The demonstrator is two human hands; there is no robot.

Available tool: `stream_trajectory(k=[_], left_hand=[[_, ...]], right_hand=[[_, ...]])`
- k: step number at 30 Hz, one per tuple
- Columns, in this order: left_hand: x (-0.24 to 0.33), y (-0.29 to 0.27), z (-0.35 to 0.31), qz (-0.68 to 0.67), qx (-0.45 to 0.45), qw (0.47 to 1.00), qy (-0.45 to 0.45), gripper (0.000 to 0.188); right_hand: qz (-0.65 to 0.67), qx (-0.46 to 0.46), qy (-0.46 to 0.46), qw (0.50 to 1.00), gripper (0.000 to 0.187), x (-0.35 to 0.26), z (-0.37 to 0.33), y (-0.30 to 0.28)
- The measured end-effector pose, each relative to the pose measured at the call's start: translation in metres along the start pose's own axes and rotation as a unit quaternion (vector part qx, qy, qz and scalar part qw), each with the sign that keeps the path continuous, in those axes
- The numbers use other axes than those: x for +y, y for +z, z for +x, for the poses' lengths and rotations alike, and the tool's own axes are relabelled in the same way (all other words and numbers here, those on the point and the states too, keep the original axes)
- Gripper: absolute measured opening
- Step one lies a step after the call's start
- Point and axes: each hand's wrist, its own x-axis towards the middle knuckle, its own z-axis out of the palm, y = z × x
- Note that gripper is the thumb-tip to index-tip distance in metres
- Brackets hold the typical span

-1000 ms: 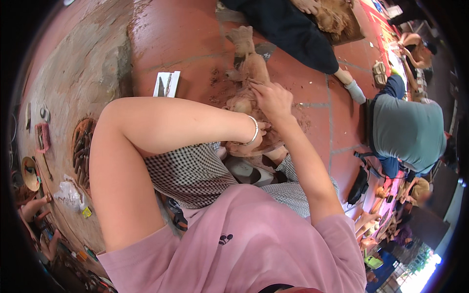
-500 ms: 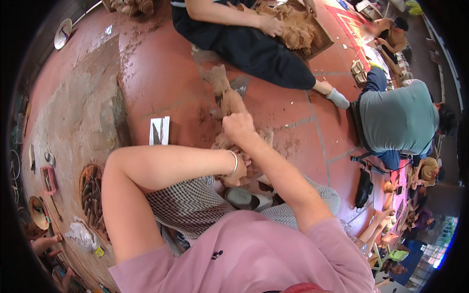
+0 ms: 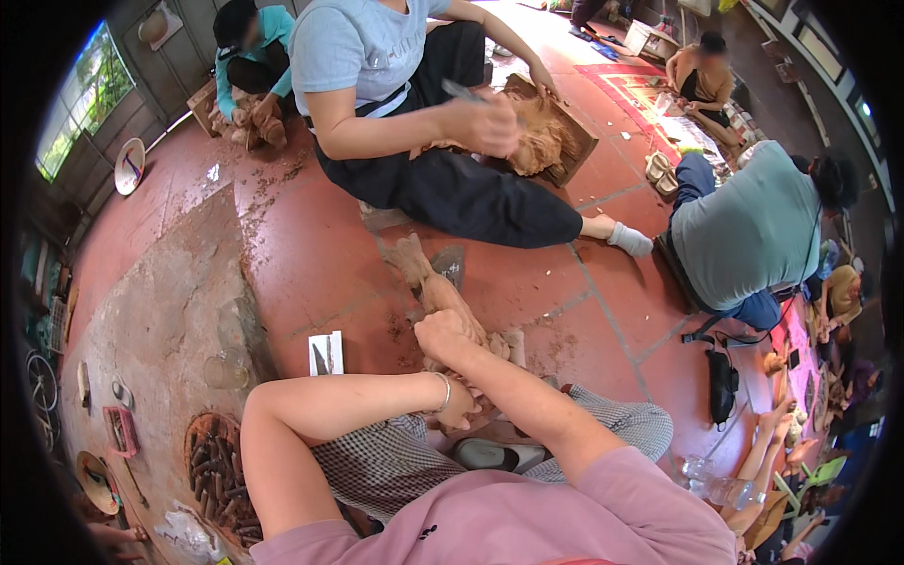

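A long brown carved piece [image 3: 454, 299] lies in front of me, its narrow end pointing away and its near end between my knees. My right hand [image 3: 446, 337] is closed in a fist against its middle; what the fingers hold is hidden. My left hand [image 3: 459, 405], with a bangle at the wrist, curls around the near end, close below the right. Part of the near end is covered by my hands and forearms. Left of the piece, a white box [image 3: 337, 353] with a dark blade on it sits on the tiled floor.
Across from me a person in dark trousers [image 3: 443, 193] works on a brown carving in a wooden tray [image 3: 579, 155]. To my left, a round basket [image 3: 193, 438] holds several dark rods. On my right are a black bag [image 3: 722, 386], plastic bottles [image 3: 730, 490] and a seated person [image 3: 744, 226].
The view has tilted up, so everything sits lower in the picture. The person opposite has raised a hand holding a thin tool off the carving. My hands stay on the piece.
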Motion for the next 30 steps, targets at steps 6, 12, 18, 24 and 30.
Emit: stream_trajectory(k=[6,12,18,24,30], left_hand=[[-0.012,0.016,0.008,0.036,0.05,0.998,0.028,0.062],[-0.007,0.007,0.003,-0.004,0.029,0.999,0.03,0.061],[-0.007,0.008,0.001,0.025,0.043,0.998,0.039,0.061],[-0.018,0.016,0.012,-0.022,0.036,0.999,0.032,0.061],[-0.02,0.018,0.013,0.017,0.038,0.998,0.043,0.063]], right_hand=[[0.019,0.021,0.01,1.0,0.018,-0.002,-0.027,-0.009],[0.03,0.01,0.007,0.999,0.014,0.004,-0.034,-0.016],[0.04,0.001,0.004,0.999,0.016,0.005,-0.026,-0.018],[-0.006,-0.023,-0.015,1.0,0.018,-0.007,-0.005,-0.007],[-0.01,-0.024,-0.025,0.999,0.02,0.007,-0.03,-0.033]])
